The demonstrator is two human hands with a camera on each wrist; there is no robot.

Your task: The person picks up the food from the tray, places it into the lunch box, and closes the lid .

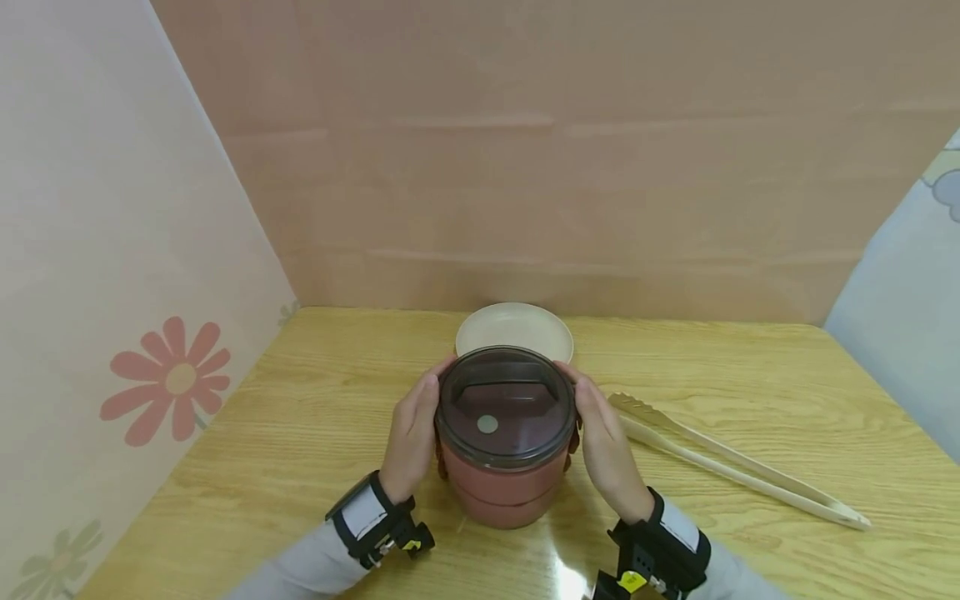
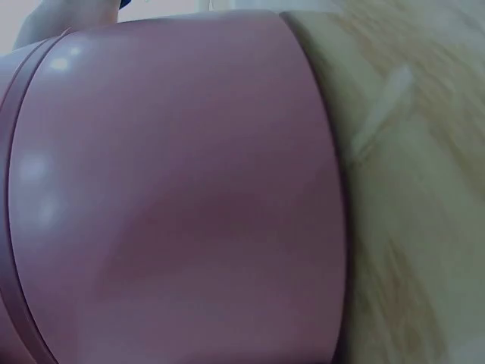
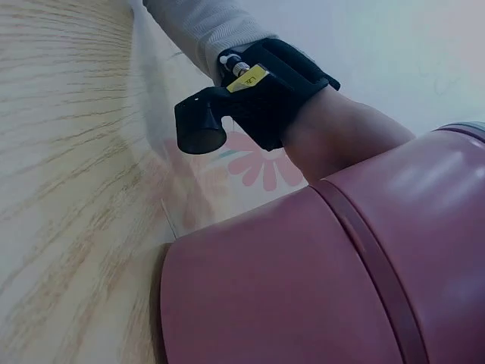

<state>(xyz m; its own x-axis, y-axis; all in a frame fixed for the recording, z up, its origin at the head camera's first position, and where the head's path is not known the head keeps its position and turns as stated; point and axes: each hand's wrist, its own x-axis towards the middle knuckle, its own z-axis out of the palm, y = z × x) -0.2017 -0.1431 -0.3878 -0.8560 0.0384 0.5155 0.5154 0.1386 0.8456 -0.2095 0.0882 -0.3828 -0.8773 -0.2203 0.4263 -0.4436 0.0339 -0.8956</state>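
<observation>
A round pink lunch box [image 1: 502, 492] stands upright on the wooden table, its dark see-through lid [image 1: 517, 425] in place on top. My left hand [image 1: 412, 425] grips its left side and my right hand [image 1: 603, 446] the right side, with thumbs near the lid's rim and the other fingers partly hidden round the body. Up close in the left wrist view, the smooth pink wall of the lunch box [image 2: 182, 189] fills most of the picture. A seam round the lunch box [image 3: 250, 280] shows in the right wrist view, with the left hand [image 3: 341, 136] beyond.
Just behind the lunch box lies a pale round plate [image 1: 513, 329], its front edge partly covered. Long cream tongs [image 1: 742, 471] lie slantwise to the right. A brown-covered wall [image 1: 555, 167] closes off the back, and a flower-patterned panel [image 1: 97, 250] stands at left.
</observation>
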